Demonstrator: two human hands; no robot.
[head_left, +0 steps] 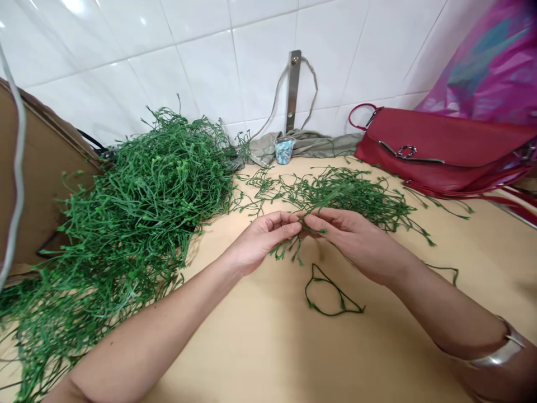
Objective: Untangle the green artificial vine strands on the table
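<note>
Both hands meet above the middle of the tan table [260, 336], pinching thin green artificial stems [293, 246] with small tips. My left hand [268, 235] is closed, thumb against fingers, on part of the stems. Just beside it, my right hand [348, 235] also pinches them, and strands pass between the two. A single stem bent into a rough loop [335, 285] lies on the table below the hands. Behind my right hand spreads a smaller heap of green stems [356, 196]. To the left rises a large pile of the same stems [163, 179].
A cardboard box [42, 162] and a white cable [17, 140] stand at the left. By the tiled wall are a small patterned cup [284, 151], a grey cloth [327, 144] and a metal bracket [293, 89]. A red handbag [453, 145] and a purple plastic bag [490, 73] occupy the right.
</note>
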